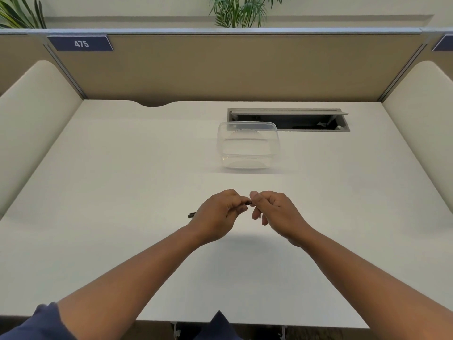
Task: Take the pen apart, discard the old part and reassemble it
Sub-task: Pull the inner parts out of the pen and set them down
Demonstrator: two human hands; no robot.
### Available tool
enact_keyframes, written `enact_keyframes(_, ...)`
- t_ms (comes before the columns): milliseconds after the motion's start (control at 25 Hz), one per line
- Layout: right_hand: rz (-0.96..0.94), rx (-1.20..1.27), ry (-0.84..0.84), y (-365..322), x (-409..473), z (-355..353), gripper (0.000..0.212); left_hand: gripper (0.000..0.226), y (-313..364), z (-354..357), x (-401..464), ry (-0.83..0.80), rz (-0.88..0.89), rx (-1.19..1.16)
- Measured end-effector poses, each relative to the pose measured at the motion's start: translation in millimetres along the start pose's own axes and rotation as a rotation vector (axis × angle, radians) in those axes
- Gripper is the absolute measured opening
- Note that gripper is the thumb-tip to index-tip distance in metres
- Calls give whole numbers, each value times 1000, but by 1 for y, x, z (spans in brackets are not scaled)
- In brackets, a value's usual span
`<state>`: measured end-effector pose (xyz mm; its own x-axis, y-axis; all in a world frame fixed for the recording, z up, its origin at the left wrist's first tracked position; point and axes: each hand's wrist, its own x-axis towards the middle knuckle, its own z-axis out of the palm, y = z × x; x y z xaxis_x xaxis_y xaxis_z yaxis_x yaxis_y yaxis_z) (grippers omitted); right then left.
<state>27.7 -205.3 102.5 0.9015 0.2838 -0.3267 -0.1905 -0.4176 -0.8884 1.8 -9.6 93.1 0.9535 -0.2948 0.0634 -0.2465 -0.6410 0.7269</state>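
Both hands meet above the middle of the white desk (pixel 122 192). My left hand (pixel 218 212) grips a black pen (pixel 191 215) whose one end sticks out to the left of the hand; most of its barrel is hidden by the fingers. My right hand (pixel 272 212) pinches the pen's other end between thumb and forefinger, where a small dark tip shows between the two hands. Something small and pale peeks from under the right fingers; I cannot tell what it is.
A clear plastic container (pixel 247 146) stands on the desk beyond the hands. Behind it is an open cable hatch (pixel 289 119) in the desktop. Padded partitions close the desk on the left, right and back.
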Motion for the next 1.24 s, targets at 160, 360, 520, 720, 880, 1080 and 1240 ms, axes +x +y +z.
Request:
enact_keyframes(160,23,-9,-41,1,-3,-1,40,16,6,-4,0,20,-3,29)
enact_keyframes(360,50,37,-65,2,-3,-2,29,13,4,-10,1,-32,-52,122)
enact_keyframes(520,34,48,-73,6,-6,-3,16,13,5,-9,-3,-38,11,214)
enact_keyframes(720,78,147,-106,7,-8,-4,22,17,7,-9,-5,-28,71,272)
enact_keyframes(880,51,158,-106,11,-7,-4,13,17,8,-8,-7,-28,87,283)
enact_keyframes(1080,63,183,-106,14,-7,-3,15,17,8,-7,-7,-12,92,286)
enact_keyframes(1240,50,230,-100,14,-5,-3,11,18,7,-6,-6,-10,76,283)
